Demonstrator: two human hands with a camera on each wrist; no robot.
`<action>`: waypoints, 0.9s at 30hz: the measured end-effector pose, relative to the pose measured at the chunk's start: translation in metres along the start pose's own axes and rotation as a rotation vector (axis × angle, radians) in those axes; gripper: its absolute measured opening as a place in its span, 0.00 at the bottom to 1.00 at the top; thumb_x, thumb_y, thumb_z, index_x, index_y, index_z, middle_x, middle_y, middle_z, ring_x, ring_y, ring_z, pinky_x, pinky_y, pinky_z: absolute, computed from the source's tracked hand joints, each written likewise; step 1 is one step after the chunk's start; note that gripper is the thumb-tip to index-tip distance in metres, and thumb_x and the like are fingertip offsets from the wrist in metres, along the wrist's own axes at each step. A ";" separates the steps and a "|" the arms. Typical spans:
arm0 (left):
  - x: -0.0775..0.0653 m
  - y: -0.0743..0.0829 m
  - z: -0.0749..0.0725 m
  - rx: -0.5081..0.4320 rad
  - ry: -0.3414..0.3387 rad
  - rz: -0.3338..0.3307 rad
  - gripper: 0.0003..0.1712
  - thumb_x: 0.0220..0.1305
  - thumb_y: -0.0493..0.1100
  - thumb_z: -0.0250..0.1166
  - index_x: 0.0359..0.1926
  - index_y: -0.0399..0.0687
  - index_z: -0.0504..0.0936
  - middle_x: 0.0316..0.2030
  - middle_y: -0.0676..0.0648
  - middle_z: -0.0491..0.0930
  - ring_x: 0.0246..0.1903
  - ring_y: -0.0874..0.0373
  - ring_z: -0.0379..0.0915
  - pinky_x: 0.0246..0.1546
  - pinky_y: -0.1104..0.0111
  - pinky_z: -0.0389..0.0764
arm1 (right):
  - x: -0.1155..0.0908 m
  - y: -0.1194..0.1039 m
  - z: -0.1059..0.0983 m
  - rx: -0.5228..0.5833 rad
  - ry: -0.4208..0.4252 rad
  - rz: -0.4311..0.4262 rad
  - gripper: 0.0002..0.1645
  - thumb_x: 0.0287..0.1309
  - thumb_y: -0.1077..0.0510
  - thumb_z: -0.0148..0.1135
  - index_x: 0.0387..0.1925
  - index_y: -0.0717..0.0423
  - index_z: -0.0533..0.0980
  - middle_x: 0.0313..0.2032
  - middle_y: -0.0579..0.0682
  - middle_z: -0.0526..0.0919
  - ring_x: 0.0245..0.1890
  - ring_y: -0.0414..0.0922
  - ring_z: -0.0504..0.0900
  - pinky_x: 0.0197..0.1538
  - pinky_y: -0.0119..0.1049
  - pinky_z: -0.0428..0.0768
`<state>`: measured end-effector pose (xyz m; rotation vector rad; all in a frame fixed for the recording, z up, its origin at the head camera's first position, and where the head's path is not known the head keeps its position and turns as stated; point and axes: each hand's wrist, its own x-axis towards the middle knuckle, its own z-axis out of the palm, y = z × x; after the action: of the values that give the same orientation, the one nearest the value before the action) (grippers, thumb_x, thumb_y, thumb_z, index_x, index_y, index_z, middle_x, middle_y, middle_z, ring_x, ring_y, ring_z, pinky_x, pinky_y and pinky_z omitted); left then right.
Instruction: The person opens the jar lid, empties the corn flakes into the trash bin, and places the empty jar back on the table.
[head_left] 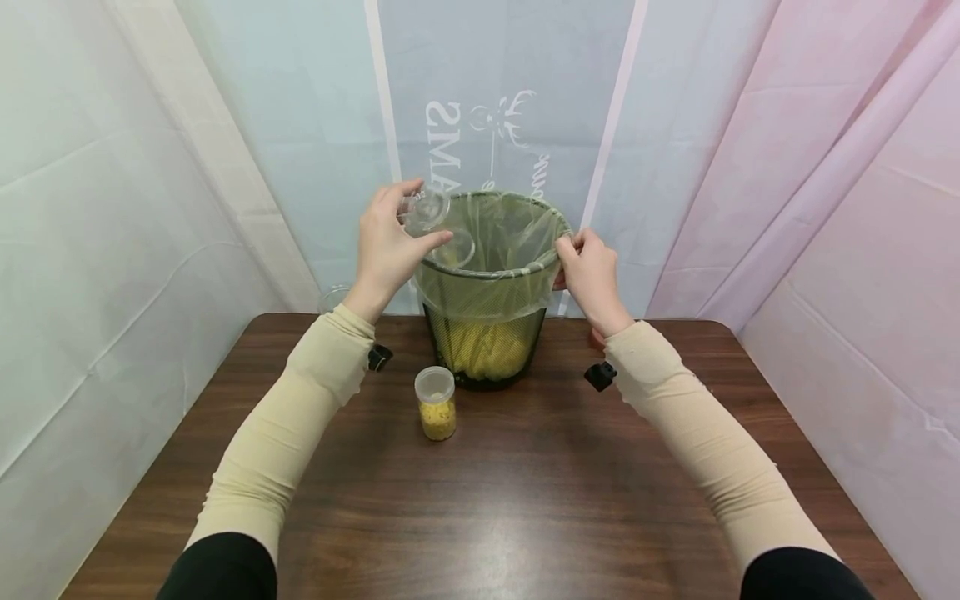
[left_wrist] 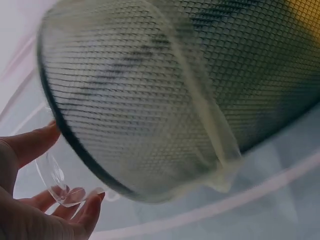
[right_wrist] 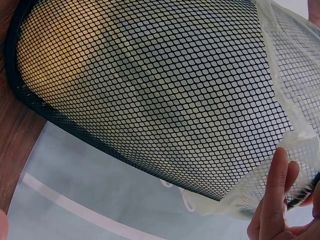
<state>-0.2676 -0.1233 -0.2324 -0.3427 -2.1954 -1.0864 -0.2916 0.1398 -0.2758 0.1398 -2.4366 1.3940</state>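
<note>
- Head view: we see the left grip [head_left: 388, 237] curled round a clear container [head_left: 424, 208], tilted over the rim of the mesh bin [head_left: 444, 333]. If those fingers loosen, the container could drop into the bin, just right of this grip.
- Head view: the right grip [head_left: 591, 273] pinches the bin's rim and its plastic liner [head_left: 491, 300]. A hard tug there could tear the liner or tip the bin, which stands between our two grips.
- Head view: the jar of yellow bits [head_left: 437, 412] stands on the table [head_left: 487, 500], below the left grip and just beside the bin's foot; a sliding bin might knock it over.
- Left wrist view: our thumb and fingers hold the container from opposite sides; its smooth wall could slip.
- Right wrist view: the liner bunches beside our fingers; if they ease off, it could slide inward.
</note>
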 end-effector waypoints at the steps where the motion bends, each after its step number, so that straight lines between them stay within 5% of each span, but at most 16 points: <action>1: 0.000 0.001 -0.001 -0.009 0.001 -0.002 0.43 0.42 0.45 0.78 0.60 0.41 0.72 0.54 0.43 0.75 0.47 0.51 0.72 0.48 0.64 0.74 | 0.000 0.000 0.000 0.001 0.002 -0.001 0.13 0.62 0.50 0.41 0.29 0.54 0.66 0.18 0.50 0.78 0.16 0.45 0.81 0.27 0.38 0.83; 6: 0.000 0.008 -0.005 -0.127 0.004 -0.055 0.40 0.51 0.53 0.72 0.63 0.44 0.68 0.54 0.41 0.73 0.47 0.53 0.73 0.48 0.67 0.76 | 0.000 -0.001 0.000 -0.009 0.012 -0.010 0.14 0.62 0.49 0.41 0.28 0.54 0.66 0.18 0.51 0.78 0.16 0.44 0.81 0.26 0.38 0.83; 13: -0.004 0.007 -0.005 -0.034 0.034 0.000 0.46 0.46 0.48 0.76 0.65 0.42 0.65 0.51 0.40 0.73 0.45 0.50 0.72 0.47 0.65 0.74 | -0.001 0.000 0.001 -0.024 0.007 -0.012 0.15 0.63 0.49 0.41 0.29 0.54 0.66 0.17 0.50 0.78 0.16 0.45 0.81 0.25 0.36 0.82; 20: -0.006 0.007 -0.008 -0.222 0.045 -0.112 0.39 0.60 0.58 0.63 0.66 0.48 0.61 0.54 0.41 0.70 0.46 0.53 0.74 0.51 0.69 0.76 | -0.001 0.000 0.001 -0.027 0.008 -0.014 0.14 0.63 0.49 0.41 0.29 0.53 0.66 0.17 0.50 0.78 0.15 0.44 0.81 0.26 0.36 0.82; 27: -0.008 0.007 -0.010 -0.028 0.038 -0.023 0.47 0.52 0.47 0.72 0.68 0.43 0.58 0.54 0.40 0.69 0.49 0.51 0.70 0.51 0.66 0.72 | -0.001 -0.001 0.002 -0.019 0.015 -0.012 0.14 0.62 0.49 0.41 0.29 0.53 0.66 0.17 0.50 0.78 0.15 0.43 0.81 0.27 0.40 0.83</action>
<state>-0.2541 -0.1265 -0.2290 -0.3067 -2.1574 -1.1278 -0.2913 0.1380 -0.2763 0.1390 -2.4316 1.3618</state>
